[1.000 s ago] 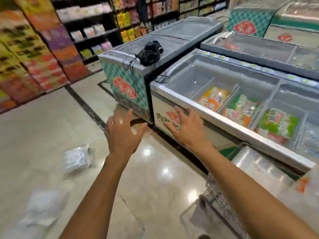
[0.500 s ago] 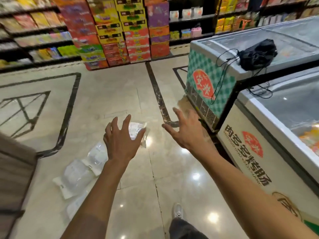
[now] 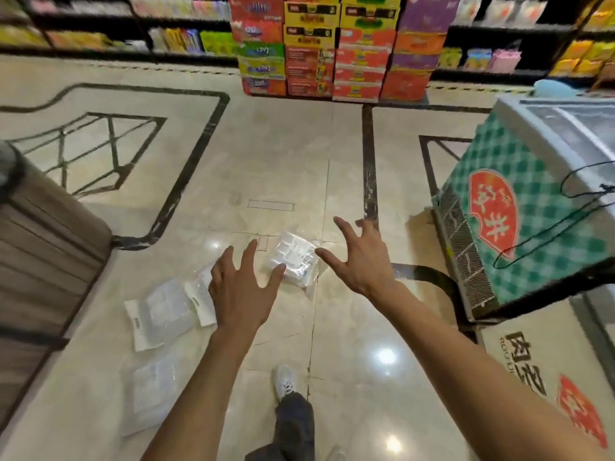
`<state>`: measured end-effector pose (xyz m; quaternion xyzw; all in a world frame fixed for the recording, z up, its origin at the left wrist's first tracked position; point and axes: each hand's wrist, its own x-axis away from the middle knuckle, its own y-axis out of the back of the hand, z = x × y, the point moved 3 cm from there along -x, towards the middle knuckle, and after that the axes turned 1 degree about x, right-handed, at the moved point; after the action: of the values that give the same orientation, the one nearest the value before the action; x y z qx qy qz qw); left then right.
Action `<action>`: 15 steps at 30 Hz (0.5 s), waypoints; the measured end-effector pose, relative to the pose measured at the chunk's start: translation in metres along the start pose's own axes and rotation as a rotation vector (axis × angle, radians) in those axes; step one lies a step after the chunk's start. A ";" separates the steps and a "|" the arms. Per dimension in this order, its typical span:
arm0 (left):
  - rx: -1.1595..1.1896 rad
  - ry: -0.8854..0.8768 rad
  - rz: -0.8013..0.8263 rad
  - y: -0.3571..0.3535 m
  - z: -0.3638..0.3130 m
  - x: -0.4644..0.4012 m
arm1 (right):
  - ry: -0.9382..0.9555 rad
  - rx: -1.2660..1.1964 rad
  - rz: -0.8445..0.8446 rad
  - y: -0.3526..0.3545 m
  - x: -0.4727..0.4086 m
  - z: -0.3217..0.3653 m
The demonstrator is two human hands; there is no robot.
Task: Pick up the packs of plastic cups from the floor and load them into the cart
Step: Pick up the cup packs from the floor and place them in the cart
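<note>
Several clear packs of plastic cups lie on the shiny tiled floor. One pack point(image 3: 296, 261) sits between my two hands, further out on the floor. Two flatter packs point(image 3: 163, 312) with white header cards lie to the left of my left forearm, and another pack point(image 3: 153, 397) lies nearer me. My left hand point(image 3: 243, 287) hovers with fingers spread, its thumb overlapping the near edge of the middle pack. My right hand point(image 3: 361, 261) is spread open just right of that pack. Both hands hold nothing. The cart is out of view.
A chest freezer point(image 3: 519, 207) with a green checked side and a black cable stands at the right. A brown slatted counter point(image 3: 43, 261) stands at the left. Stacked coloured cartons point(image 3: 332, 48) and shelves line the far side. My foot point(image 3: 285, 382) is on the floor below.
The view has swung left, away from the freezers and cart, toward the floor. Both open hands have come down toward the pack lying between them.
</note>
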<state>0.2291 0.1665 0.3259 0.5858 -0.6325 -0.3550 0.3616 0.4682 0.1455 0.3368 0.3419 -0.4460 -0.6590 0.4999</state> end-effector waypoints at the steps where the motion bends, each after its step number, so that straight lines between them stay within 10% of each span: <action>1: 0.006 0.019 0.007 -0.007 0.004 -0.020 | 0.011 -0.004 0.015 -0.008 -0.022 0.002; 15: 0.039 0.196 0.136 -0.131 0.004 -0.281 | 0.062 0.040 0.206 -0.127 -0.302 -0.019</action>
<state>0.3041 0.4388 0.1977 0.5804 -0.6391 -0.2585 0.4335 0.5209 0.4448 0.2127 0.3246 -0.4760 -0.5841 0.5717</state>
